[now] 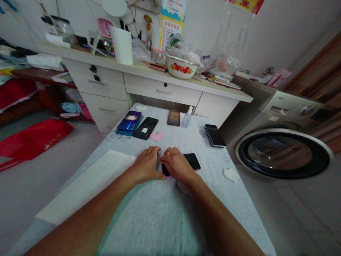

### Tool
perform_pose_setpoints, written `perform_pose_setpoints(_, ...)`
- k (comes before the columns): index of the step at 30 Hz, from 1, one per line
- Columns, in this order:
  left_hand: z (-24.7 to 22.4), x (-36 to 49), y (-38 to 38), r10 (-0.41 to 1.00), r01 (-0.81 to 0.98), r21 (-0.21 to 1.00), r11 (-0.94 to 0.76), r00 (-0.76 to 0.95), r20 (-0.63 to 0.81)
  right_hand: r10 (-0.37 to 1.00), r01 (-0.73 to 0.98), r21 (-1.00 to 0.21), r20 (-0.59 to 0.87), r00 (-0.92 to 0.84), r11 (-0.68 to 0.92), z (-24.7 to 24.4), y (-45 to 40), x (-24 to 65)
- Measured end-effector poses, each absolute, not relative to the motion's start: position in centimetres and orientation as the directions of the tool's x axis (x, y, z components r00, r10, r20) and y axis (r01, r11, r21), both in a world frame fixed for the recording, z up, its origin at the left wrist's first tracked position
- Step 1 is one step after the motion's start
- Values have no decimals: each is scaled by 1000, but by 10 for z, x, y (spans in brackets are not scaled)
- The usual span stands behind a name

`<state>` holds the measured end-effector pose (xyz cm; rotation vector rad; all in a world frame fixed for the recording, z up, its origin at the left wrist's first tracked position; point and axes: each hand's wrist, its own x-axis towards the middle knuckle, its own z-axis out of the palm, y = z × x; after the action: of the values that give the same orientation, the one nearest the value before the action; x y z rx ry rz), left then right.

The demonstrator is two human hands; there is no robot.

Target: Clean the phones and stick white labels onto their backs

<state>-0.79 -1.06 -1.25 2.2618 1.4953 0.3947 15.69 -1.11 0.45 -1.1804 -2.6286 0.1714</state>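
Note:
A smartphone (193, 161) with a dark screen and pinkish edge lies flat on the cloth-covered table. My left hand (147, 165) braces its left end, thumb at the near corner, fingers stretched towards the far side. Over the phone's left half, my right hand (176, 164) is closed, its fingertips pinched together. Whatever the right fingers hold, if anything, is too small to make out; that hand hides part of the screen. Beside my left wrist lies a long white folded sheet (87, 186).
Farther back are a blue phone (129, 121) stacked on another, a black phone (146, 128), a blurred brown item (174, 118) and a clear spray bottle (187, 118). Stacked dark phones (214, 135) lie right. A white desk (162, 89) and a washing machine (282, 131) border the table.

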Motion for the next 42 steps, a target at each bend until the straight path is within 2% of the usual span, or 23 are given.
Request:
perform_pose_setpoints(6, -12, -9, -10, 919, 796, 490, -356, 393, 31, 754, 711, -261, 130, -644, 653, 10, -17, 159)
perform_pose_setpoints(16, -14, -9, -9, 917, 798, 481, -363, 397, 34, 804, 771, -230, 221, -553, 594, -2, -9, 152)
perform_pose_setpoints(29, -12, -8, -10, 922, 808, 474, -350, 386, 23, 735, 680, -298, 137, -664, 670, 11, -16, 164)
perform_pose_setpoints(42, -11, -8, -11, 915, 804, 465, -370, 403, 31, 799, 782, -190, 247, -548, 594, -1, -6, 151)
